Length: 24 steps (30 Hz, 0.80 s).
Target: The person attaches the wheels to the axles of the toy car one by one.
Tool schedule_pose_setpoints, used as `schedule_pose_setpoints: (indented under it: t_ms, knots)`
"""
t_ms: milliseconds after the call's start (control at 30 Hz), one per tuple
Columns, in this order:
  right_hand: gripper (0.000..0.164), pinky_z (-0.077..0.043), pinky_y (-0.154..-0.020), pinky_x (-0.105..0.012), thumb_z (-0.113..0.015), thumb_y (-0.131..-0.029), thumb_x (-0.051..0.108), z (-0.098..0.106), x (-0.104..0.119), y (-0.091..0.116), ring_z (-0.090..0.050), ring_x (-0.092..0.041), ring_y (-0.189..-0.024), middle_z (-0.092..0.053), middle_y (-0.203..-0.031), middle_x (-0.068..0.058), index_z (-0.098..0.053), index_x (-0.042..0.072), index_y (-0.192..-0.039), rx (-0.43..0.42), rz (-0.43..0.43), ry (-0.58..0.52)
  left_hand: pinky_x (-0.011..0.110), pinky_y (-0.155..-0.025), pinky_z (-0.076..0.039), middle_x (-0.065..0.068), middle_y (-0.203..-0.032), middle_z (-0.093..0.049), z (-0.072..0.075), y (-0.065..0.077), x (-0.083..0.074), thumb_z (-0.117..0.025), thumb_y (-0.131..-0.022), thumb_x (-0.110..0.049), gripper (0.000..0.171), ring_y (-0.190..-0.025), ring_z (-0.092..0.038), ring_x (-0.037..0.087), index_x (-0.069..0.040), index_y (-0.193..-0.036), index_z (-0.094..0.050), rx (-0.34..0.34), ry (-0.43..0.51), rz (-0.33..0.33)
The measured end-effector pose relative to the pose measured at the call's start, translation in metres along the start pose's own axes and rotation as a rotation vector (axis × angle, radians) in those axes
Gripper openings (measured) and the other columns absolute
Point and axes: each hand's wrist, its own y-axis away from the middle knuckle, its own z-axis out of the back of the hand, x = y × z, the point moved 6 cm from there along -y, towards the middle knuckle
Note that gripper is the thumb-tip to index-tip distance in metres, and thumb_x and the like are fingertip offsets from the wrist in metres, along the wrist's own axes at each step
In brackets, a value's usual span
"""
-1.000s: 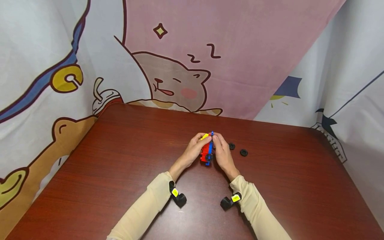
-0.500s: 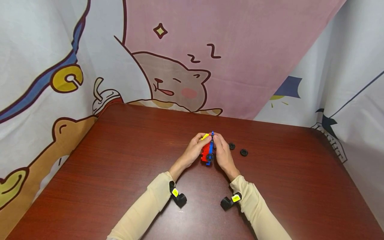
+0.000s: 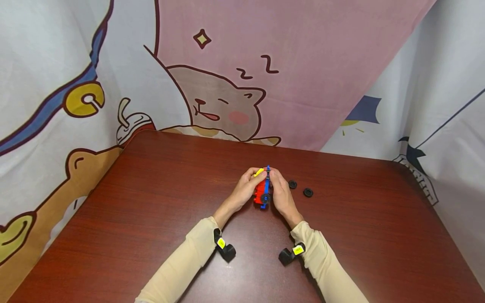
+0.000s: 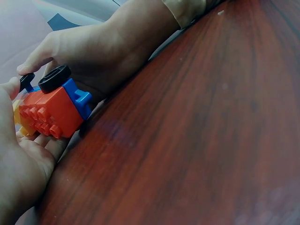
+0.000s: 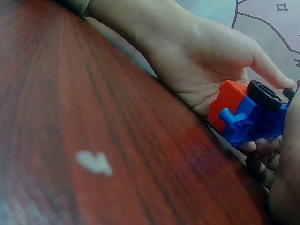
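A toy block car (image 3: 260,194) with red blocks, a blue chassis and a yellow piece at its far end lies on its side between the hands. One black wheel (image 4: 55,78) faces up on its near end. My left hand (image 3: 242,191) grips the red and yellow side, thumb on top, fingers underneath. From the blue side, my right hand (image 3: 281,193) holds the far end, its thumb by a second black wheel (image 4: 26,82). In the right wrist view a blue hitch-like peg (image 5: 228,117) sticks out of the chassis (image 5: 253,122). Both hands partly hide the far end.
Two loose black wheels, a nearer one (image 3: 308,192) and a farther one (image 3: 293,184), lie on the brown wooden table (image 3: 170,189) just right of the right hand. A printed cloth (image 3: 303,84) hangs behind the table. Each wrist wears a black camera strap.
The toy car has turned slightly between the hands, its near wheel shifting a little to the right. Both hands keep their hold and place.
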Motion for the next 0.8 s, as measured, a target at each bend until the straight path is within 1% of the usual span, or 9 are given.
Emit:
schedule_pose_setpoints:
  t_ms: [167, 233, 500, 800]
  knots:
    - [0.051, -0.041, -0.109, -0.037, -0.026, -0.110, 0.038, 0.0004, 0.0001, -0.0004, -0.053, -0.022, -0.121, -0.060, -0.131, -0.016, -0.053, 0.005, -0.138, -0.001, 0.009, 0.021, 0.020, -0.070, -0.051, 0.001, -0.092, -0.065, 0.0003, 0.0008, -0.0008, -0.055, -0.101, -0.023, 0.031, -0.078, -0.062, 0.006, 0.000, -0.122, -0.054, -0.001, -0.001, -0.002]
    - [0.052, -0.041, -0.109, -0.040, -0.025, -0.110, 0.038, 0.0005, 0.0002, -0.0002, -0.053, -0.023, -0.121, -0.060, -0.131, -0.016, -0.053, 0.005, -0.138, 0.000, 0.011, 0.028, 0.020, -0.071, -0.052, 0.003, -0.094, -0.067, 0.0001, 0.0010, -0.0006, -0.055, -0.102, -0.023, 0.031, -0.079, -0.063, 0.006, 0.001, -0.122, -0.053, 0.006, 0.002, -0.004]
    - [0.051, -0.043, -0.107, -0.038, -0.026, -0.110, 0.038, 0.0007, 0.0005, -0.0001, -0.055, -0.023, -0.120, -0.061, -0.130, -0.016, -0.054, 0.004, -0.136, -0.010, 0.011, 0.039, 0.020, -0.073, -0.053, 0.007, -0.099, -0.068, -0.0007, 0.0006, 0.0008, -0.054, -0.102, -0.022, 0.032, -0.081, -0.063, 0.006, 0.001, -0.124, -0.052, 0.018, -0.001, -0.006]
    - [0.053, -0.042, -0.108, -0.043, -0.025, -0.110, 0.038, 0.0000, 0.0017, -0.0009, -0.054, -0.025, -0.121, -0.060, -0.131, -0.017, -0.052, 0.002, -0.138, 0.001, 0.023, 0.032, 0.018, -0.073, -0.051, 0.007, -0.101, -0.067, 0.0008, 0.0013, -0.0011, -0.054, -0.103, -0.023, 0.035, -0.081, -0.062, 0.004, 0.003, -0.126, -0.050, 0.008, -0.037, -0.010]
